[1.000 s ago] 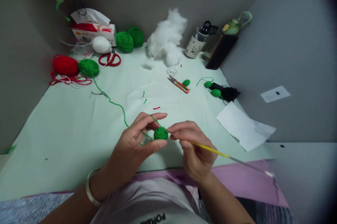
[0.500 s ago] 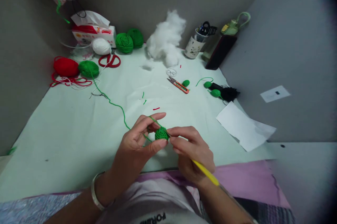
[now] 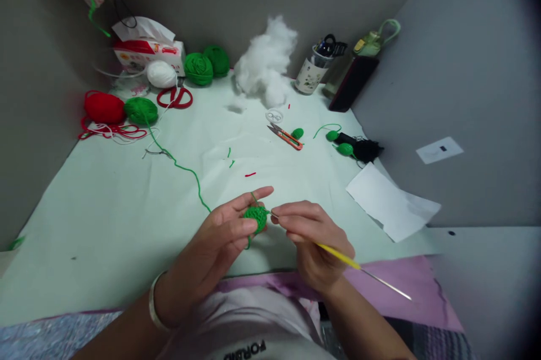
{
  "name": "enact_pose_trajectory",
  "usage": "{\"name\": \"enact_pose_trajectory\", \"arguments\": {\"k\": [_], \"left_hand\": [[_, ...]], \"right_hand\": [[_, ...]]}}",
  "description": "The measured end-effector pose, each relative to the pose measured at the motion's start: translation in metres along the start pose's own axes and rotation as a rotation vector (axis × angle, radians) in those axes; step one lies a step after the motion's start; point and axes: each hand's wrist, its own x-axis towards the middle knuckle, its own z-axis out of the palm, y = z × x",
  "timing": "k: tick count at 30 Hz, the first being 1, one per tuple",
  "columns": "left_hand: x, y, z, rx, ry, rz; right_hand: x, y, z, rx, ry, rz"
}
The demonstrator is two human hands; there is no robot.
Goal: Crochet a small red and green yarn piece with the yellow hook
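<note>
I am watching the left hand (image 3: 228, 236) holding a small, rounded green crocheted piece (image 3: 255, 217) between its thumb and fingers, over the near part of the surface (image 3: 127, 225). Its forefinger is stretching out past the piece, and a white bangle (image 3: 154, 305) is circling that wrist. The right hand (image 3: 319, 247) is gripping a hook (image 3: 341, 256) with a yellow handle, its fingers narrow around the shaft. The metal tip is pointing at the piece's right edge, where a bit of green yarn is meeting it; I cannot tell exactly how the yarn is wrapping there. A green strand (image 3: 186, 168) is running from the left hand back across the surface to a green ball (image 3: 141, 110), which is sitting beside a red ball (image 3: 104, 107).

Beyond the hands, I am seeing 1 red scrap (image 3: 251, 174) lying near 2 short green bits (image 3: 230, 158). Orange snips (image 3: 288, 139) are resting with blades apart, just beside a small green oval (image 3: 298, 133). To the right, 2 more green pieces (image 3: 345, 149) are lying by black yarn (image 3: 369, 150), with white paper (image 3: 393, 202) nearer me. White stuffing (image 3: 264, 67) is piling up at the back.
</note>
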Motion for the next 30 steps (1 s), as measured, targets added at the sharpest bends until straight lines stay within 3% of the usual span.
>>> {"name": "enact_pose_trajectory", "arguments": {"k": [7,14,18,21,25,30], "left_hand": [[0.002,0.000,-0.005,0.101,0.106,0.057],[0.004,0.009,-0.016,0.205,0.108,0.039],[0.002,0.011,-0.013,0.252,0.082,0.002],[0.002,0.003,-0.006,0.272,0.074,0.022],[0.006,-0.007,0.003,0.240,0.059,0.106],[0.008,-0.007,0.002,0.280,0.092,0.167]], "right_hand": [[0.001,-0.006,-0.005,0.108,-0.004,0.111],[0.003,-0.009,-0.008,0.337,0.091,0.397],[0.010,-0.013,-0.008,0.511,0.112,0.551],[0.012,-0.013,-0.001,0.493,0.120,0.518],[0.011,-0.010,0.010,0.272,0.160,0.371],[0.019,-0.009,0.011,0.198,0.111,0.462]]}}
